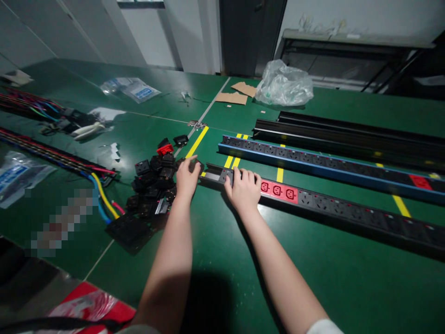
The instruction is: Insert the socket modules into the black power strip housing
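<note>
A long black power strip [333,208] with red sockets [279,190] lies across the green table [222,260]. My right hand [243,188] rests on the strip's left end, fingers curled down over the sockets. My left hand [187,175] is closed on a small black socket module [194,163] just left of the strip's end. A pile of black socket modules [155,183], with one red one [164,149], lies beside my left hand.
A blue power strip [330,168] and black rails [347,134] lie behind the near strip. Coloured wire bundles [52,155] run along the left. A clear plastic bag [284,84], cardboard scraps [232,97] and packets [134,89] sit farther back. Red packaging [93,304] is at the near edge.
</note>
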`<action>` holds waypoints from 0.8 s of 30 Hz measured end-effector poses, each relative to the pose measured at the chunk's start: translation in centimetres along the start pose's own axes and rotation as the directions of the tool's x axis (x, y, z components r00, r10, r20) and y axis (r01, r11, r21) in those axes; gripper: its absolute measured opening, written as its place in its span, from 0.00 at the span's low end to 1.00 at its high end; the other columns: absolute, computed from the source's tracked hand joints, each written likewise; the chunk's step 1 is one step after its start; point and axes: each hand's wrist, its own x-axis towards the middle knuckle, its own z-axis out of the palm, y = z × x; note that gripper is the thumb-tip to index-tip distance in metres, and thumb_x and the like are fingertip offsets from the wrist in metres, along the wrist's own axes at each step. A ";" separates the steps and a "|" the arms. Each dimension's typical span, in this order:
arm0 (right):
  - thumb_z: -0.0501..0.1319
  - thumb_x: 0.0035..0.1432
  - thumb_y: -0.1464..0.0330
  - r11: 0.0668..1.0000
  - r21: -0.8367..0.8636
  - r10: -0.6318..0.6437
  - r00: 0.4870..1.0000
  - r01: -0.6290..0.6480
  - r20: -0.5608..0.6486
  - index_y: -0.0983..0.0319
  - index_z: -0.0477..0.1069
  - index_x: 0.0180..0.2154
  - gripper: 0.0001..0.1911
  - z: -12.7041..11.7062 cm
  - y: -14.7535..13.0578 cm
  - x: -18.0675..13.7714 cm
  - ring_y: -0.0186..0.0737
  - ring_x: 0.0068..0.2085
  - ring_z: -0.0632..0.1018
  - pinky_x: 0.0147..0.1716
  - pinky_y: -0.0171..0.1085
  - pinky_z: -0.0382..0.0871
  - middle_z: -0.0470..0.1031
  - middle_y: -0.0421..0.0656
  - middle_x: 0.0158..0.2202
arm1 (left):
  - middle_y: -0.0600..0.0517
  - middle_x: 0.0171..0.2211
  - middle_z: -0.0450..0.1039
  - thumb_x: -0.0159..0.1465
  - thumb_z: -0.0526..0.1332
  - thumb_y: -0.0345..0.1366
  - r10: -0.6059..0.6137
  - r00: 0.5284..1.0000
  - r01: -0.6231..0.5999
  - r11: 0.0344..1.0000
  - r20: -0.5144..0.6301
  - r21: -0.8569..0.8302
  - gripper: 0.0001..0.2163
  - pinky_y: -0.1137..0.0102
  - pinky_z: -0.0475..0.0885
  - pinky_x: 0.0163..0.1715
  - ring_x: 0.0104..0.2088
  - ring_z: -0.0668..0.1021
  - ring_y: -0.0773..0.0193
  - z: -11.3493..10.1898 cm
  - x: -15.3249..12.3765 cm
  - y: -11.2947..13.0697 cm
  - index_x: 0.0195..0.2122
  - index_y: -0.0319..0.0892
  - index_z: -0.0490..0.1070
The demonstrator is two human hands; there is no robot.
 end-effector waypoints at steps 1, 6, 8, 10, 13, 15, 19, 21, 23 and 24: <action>0.50 0.67 0.58 1.000 0.002 -0.002 1.000 0.002 -0.003 0.63 0.69 0.55 0.23 0.0 0.0 0.0 0.50 0.50 0.69 0.54 0.48 0.53 0.74 0.50 0.49 | 0.49 0.45 0.76 0.64 0.57 0.43 -0.028 0.999 0.027 0.999 -0.022 -0.038 0.17 0.65 0.69 0.49 0.46 0.76 0.58 0.0 0.1 0.0 0.51 0.46 0.74; 0.50 0.66 0.58 1.000 0.005 0.002 1.000 -0.002 -0.009 0.63 0.69 0.55 0.23 0.0 0.0 0.0 0.50 0.50 0.69 0.54 0.48 0.53 0.74 0.50 0.49 | 0.51 0.44 0.77 0.64 0.55 0.44 -0.082 0.997 0.082 0.977 0.007 -0.196 0.15 0.69 0.68 0.48 0.46 0.76 0.60 -0.2 0.3 0.2 0.43 0.44 0.77; 0.50 0.66 0.58 1.000 0.006 0.001 1.000 -0.001 -0.008 0.63 0.69 0.55 0.23 0.0 0.0 0.0 0.50 0.50 0.69 0.54 0.48 0.53 0.74 0.50 0.49 | 0.52 0.42 0.78 0.64 0.55 0.46 -0.078 0.996 0.087 0.973 0.051 -0.214 0.16 0.69 0.68 0.48 0.46 0.77 0.60 -0.2 0.4 0.4 0.41 0.43 0.78; 0.50 0.66 0.58 1.000 0.009 0.000 1.000 0.000 -0.007 0.63 0.69 0.55 0.23 0.0 0.0 0.0 0.50 0.50 0.69 0.54 0.47 0.53 0.74 0.50 0.49 | 0.51 0.42 0.78 0.65 0.53 0.48 -0.074 0.994 0.089 0.973 0.079 -0.212 0.18 0.69 0.68 0.47 0.45 0.77 0.60 -0.1 0.4 0.5 0.41 0.43 0.78; 0.50 0.66 0.58 1.000 0.016 -0.001 1.000 0.001 -0.008 0.63 0.69 0.55 0.23 0.0 0.0 0.0 0.49 0.50 0.69 0.54 0.48 0.53 0.74 0.50 0.48 | 0.51 0.42 0.78 0.67 0.50 0.49 -0.066 0.996 0.074 0.983 0.054 -0.170 0.20 0.69 0.67 0.46 0.44 0.77 0.60 0.0 0.3 0.7 0.42 0.44 0.77; 0.50 0.66 0.58 1.000 0.019 0.000 1.000 0.001 -0.011 0.62 0.69 0.55 0.23 0.1 0.0 0.0 0.49 0.50 0.69 0.54 0.48 0.53 0.74 0.51 0.48 | 0.51 0.42 0.77 0.68 0.48 0.50 -0.058 0.998 0.060 0.988 0.021 -0.141 0.21 0.70 0.67 0.45 0.44 0.77 0.60 0.1 0.1 0.8 0.43 0.44 0.77; 0.50 0.66 0.58 1.000 0.015 -0.001 1.000 0.001 -0.018 0.63 0.69 0.55 0.23 0.1 0.0 0.1 0.50 0.50 0.69 0.54 0.48 0.53 0.74 0.51 0.48 | 0.49 0.44 0.78 0.69 0.46 0.51 -0.070 0.996 0.074 0.992 0.049 -0.105 0.24 0.67 0.68 0.46 0.46 0.77 0.58 0.2 -0.2 0.7 0.48 0.44 0.77; 0.51 0.66 0.58 1.000 0.011 -0.004 1.000 0.004 -0.021 0.63 0.70 0.55 0.23 0.1 0.0 0.1 0.50 0.49 0.69 0.54 0.48 0.54 0.74 0.50 0.48 | 0.47 0.47 0.78 0.69 0.45 0.51 -0.063 0.991 0.072 0.995 0.120 -0.070 0.25 0.64 0.67 0.50 0.49 0.76 0.56 0.1 -0.2 0.3 0.50 0.43 0.76; 0.51 0.65 0.58 1.000 0.010 -0.003 1.000 0.004 -0.025 0.63 0.70 0.54 0.23 0.1 0.0 0.1 0.49 0.49 0.69 0.54 0.48 0.54 0.74 0.50 0.48 | 0.46 0.50 0.77 0.69 0.45 0.50 -0.045 0.980 0.057 0.997 0.194 -0.055 0.25 0.62 0.65 0.54 0.51 0.75 0.55 0.0 0.0 -0.1 0.51 0.43 0.76; 0.51 0.65 0.58 1.000 0.009 -0.003 1.000 0.003 -0.027 0.63 0.70 0.54 0.23 0.2 0.0 0.1 0.49 0.48 0.69 0.54 0.48 0.54 0.74 0.50 0.48 | 0.46 0.50 0.77 0.69 0.46 0.49 -0.037 0.974 0.054 0.996 0.222 -0.070 0.24 0.61 0.64 0.56 0.52 0.75 0.55 0.0 0.2 -0.3 0.51 0.43 0.76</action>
